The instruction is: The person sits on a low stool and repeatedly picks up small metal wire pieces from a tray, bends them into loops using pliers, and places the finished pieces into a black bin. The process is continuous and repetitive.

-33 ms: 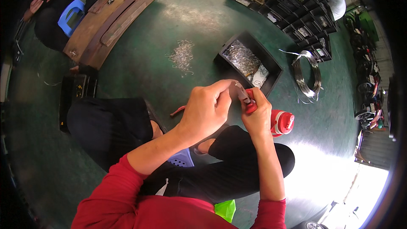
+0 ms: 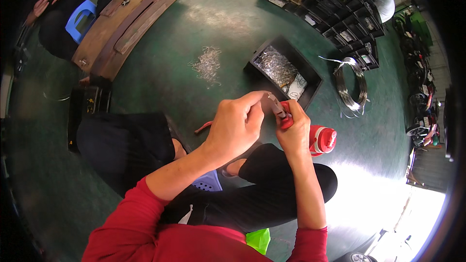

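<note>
In front of me, my right hand (image 2: 295, 133) is wrapped round the red handles of a pair of pliers (image 2: 277, 107). The metal jaws tilt up and to the left, toward my other hand. My left hand (image 2: 235, 123) is closed in a pinch, its fingertips right at the jaw tips. Whatever it pinches is too small to make out. Beyond both hands stands a black bin (image 2: 312, 73) with many small bent metal wire pieces (image 2: 275, 66) and a white label or paper in it. A loose pile of similar wire pieces (image 2: 208, 64) lies on the green floor.
A red jug (image 2: 322, 139) stands by my right hand. At the right lie a wire coil (image 2: 350, 85) and stacked black crates (image 2: 340, 12), with a person behind. A red-handled tool (image 2: 203, 127) rests near my foot. At left are a rusty metal bench (image 2: 104, 34), a blue stool (image 2: 80, 19) and another person.
</note>
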